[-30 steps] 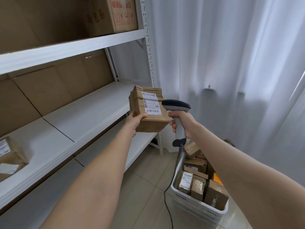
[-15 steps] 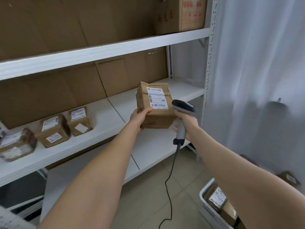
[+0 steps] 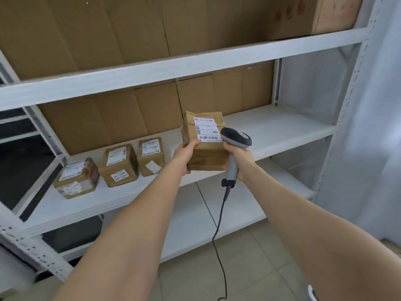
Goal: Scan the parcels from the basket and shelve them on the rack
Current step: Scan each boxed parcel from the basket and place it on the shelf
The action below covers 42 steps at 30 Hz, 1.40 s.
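The parcel (image 3: 206, 146) is at centre frame, held clear of any surface in front of the rack's middle shelf (image 3: 282, 131). Its white barcode label faces up toward the camera. The left hand (image 3: 184, 156) has its grip closed on the parcel's lower left edge, thumb laid over the top face. The right hand (image 3: 240, 161) has its grip wrapped round the handle of the scanner (image 3: 236, 137), whose head sits just beside the right end of the label; whether it touches the box cannot be told. Over the last second the parcel has travelled, along with the view, from beside the rack's right post above the basket to a spot squarely facing the open shelf, while the scanner has stayed at the label. The basket (image 3: 312, 293), in full view at lower right a second ago, now shows only as a white sliver at the bottom right edge, if that is it. Three shelved parcels (image 3: 119, 165) have come into view in a row left of centre. This suggests the scan is finishing or done and shelving is the step in hand, and the bare shelf just right of that row looks the likely spot. The scanner's cable (image 3: 219, 224) hangs down toward the floor.
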Motion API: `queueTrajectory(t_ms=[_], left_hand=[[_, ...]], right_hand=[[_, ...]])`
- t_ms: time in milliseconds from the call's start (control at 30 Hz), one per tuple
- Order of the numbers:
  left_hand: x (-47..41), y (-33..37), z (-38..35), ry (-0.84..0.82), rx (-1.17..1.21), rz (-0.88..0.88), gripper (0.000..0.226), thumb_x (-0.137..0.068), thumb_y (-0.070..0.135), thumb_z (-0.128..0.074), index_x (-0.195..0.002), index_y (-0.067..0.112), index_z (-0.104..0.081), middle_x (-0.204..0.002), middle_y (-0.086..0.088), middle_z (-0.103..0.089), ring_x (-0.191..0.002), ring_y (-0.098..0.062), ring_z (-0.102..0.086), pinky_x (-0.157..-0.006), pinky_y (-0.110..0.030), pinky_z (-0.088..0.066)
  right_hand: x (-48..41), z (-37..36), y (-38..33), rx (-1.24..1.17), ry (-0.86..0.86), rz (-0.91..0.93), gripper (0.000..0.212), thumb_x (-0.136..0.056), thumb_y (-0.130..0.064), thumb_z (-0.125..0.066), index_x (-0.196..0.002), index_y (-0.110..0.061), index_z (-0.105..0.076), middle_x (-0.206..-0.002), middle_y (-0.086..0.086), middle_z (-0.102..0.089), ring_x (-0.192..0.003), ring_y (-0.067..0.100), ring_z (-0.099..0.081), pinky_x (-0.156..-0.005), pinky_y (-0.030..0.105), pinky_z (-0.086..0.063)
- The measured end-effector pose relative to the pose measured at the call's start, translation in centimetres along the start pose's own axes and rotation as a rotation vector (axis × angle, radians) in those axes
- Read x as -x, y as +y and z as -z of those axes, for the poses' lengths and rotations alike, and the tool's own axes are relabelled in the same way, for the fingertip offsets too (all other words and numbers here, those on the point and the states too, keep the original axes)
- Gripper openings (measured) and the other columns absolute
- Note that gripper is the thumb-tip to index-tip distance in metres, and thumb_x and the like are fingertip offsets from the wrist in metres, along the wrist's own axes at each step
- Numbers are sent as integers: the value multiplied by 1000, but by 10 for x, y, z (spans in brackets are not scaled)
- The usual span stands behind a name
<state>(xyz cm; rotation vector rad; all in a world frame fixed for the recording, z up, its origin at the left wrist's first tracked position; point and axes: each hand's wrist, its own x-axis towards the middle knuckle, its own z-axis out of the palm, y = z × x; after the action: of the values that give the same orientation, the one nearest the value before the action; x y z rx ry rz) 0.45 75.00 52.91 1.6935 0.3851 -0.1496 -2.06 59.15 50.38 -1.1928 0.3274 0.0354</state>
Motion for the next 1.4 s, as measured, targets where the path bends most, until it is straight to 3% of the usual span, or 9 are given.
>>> queueTrajectory(t_ms=[167,300,467,567,800,933,1067,1233,1400], left_hand=[[-67,10,34,-3,-16,115,63,-86,53,-56,-138,21,-40,-135,-13,-50,-123,-36,-46,-103,-61,-34],[-113,7,51,32,-54,171,57,-89,47,-52,-135,15,-44,-136,-12,-49,-124,-35,-46,-104,-51,-37],[-151,6,61,121,-264,59,29,-96,20,-48,-121,6,-53,-106,-11,-58,-92,-29,-54,-85,-39,-48],[-162,12,66,167,-545,1,17,-95,10,-47,-108,4,-55,-89,-9,-55,-65,-19,-48,-56,-28,-43],[-178,18,75,227,-756,-50,20,-95,10,-45,-109,3,-58,-77,-6,-50,-62,-18,-47,-46,-25,-31],[-182,19,73,292,-768,-70,18,-95,12,-47,-109,5,-57,-110,-13,-60,-86,-24,-57,-53,-27,-41],[-187,28,63,388,-829,-174,39,-91,17,-56,-129,11,-51,-134,-14,-44,-120,-30,-46,-89,-38,-45],[-187,38,23,317,-786,-338,45,-94,10,-50,-137,18,-47,-139,-12,-40,-125,-31,-43,-96,-40,-46],[-173,40,-49,138,-790,-445,42,-95,14,-46,-136,15,-46,-140,-14,-38,-121,-32,-48,-97,-39,-45]], right_hand=[[-64,-54,11,45,15,-29,48,-80,-27,-78,-119,-12,-53,-113,12,-61,-102,31,-61,-73,40,-58],[-107,-83,29,90,28,-26,25,-82,-22,-77,-95,-12,-58,-95,10,-61,-78,23,-60,-60,32,-52],[-140,-108,51,130,30,-24,19,-81,-18,-77,-82,-16,-58,-84,4,-60,-78,20,-57,-72,34,-49],[-150,-123,54,163,9,-44,21,-81,-19,-77,-85,-15,-57,-84,3,-58,-76,18,-54,-72,34,-46],[-168,-146,57,176,-36,-61,31,-81,-23,-78,-102,-10,-59,-91,7,-59,-89,25,-56,-89,43,-50],[-170,-144,57,155,-32,-57,31,-81,-23,-78,-100,-12,-57,-95,8,-59,-92,26,-56,-94,45,-50],[-167,-125,48,116,32,-53,24,-82,-23,-77,-83,-19,-53,-86,5,-55,-81,23,-56,-90,49,-54],[-152,-84,28,6,114,-70,25,-82,-22,-76,-92,-14,-54,-101,11,-54,-91,28,-56,-56,33,-53],[-127,-21,11,-115,260,-22,23,-86,-21,-73,-98,-11,-57,-97,7,-57,-93,24,-60,-73,36,-54]])
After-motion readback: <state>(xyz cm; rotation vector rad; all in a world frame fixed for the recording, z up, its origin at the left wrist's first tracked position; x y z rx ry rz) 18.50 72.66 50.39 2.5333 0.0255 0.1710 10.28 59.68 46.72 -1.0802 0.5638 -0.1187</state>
